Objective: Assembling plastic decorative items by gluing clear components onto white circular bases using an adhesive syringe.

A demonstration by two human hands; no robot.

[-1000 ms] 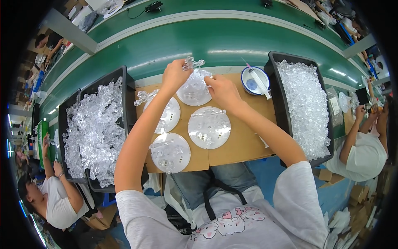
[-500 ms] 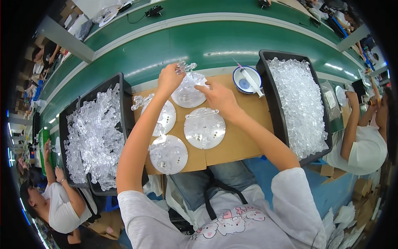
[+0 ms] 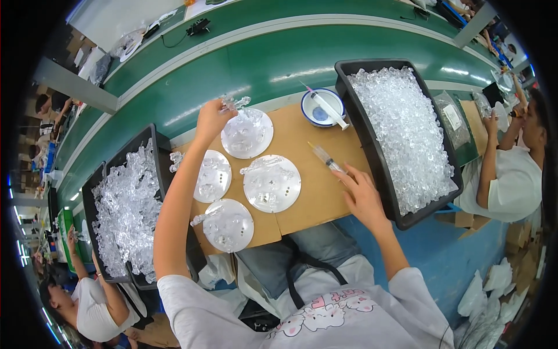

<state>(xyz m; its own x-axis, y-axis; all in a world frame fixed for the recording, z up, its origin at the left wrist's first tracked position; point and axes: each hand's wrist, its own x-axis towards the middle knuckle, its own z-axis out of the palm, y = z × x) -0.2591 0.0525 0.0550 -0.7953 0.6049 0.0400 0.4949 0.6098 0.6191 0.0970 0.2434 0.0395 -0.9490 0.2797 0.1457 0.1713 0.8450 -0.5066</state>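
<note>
My left hand is closed on a clear plastic piece with knobbly ends, above the far disc's edge. That round, pale disc carries clear parts. Nearer me lie further discs, among them a middle one, a left one and a near one, each with clear pieces on it. My right hand has its fingers apart, the thumb clear of the others. Its fingertips are at the rear end of a syringe with a yellow tip, lying on the cardboard; whether they touch cannot be told.
A blue-rimmed white bowl bears a second syringe. Black bins of clear plastic parts flank the cardboard, one right and others left. Co-workers sit on the left and right. A green bench surface runs behind.
My right hand has left the far disc and moved right and nearer me, to the yellow-tipped syringe. My left hand still holds the clear piece near that disc. The whole view has shifted.
</note>
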